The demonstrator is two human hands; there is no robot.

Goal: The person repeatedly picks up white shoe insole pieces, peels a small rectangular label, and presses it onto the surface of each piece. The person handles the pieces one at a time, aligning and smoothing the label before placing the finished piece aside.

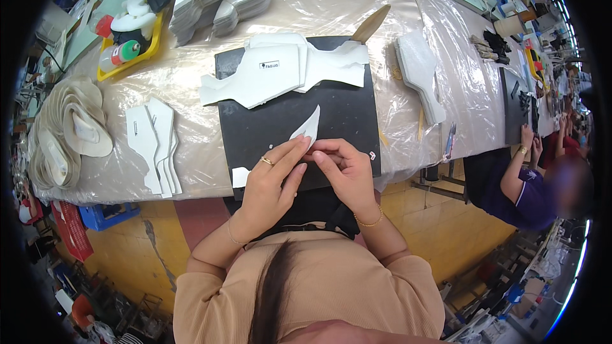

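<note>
Over the near half of a black mat (252, 134), my two hands meet fingertip to fingertip. My left hand (273, 175) wears a ring and pinches a small white pointed piece (310, 124) of thin sheet material, whose tip sticks up past the fingers. Curled against the piece's lower end is my right hand (344, 169), closed; its fingertips are partly hidden. Farther up the mat lie overlapping white cut pieces (274, 67), one with a small printed label. A white scrap (240, 177) rests at the mat's left edge beside my left hand.
A wooden-handled tool (371, 23) lies behind the mat. White cut pieces are stacked at right (419, 73) and left (153, 143), near beige sole-shaped pieces (73, 127). A yellow tray (153, 44) holds bottles. A co-worker (516, 185) sits at right.
</note>
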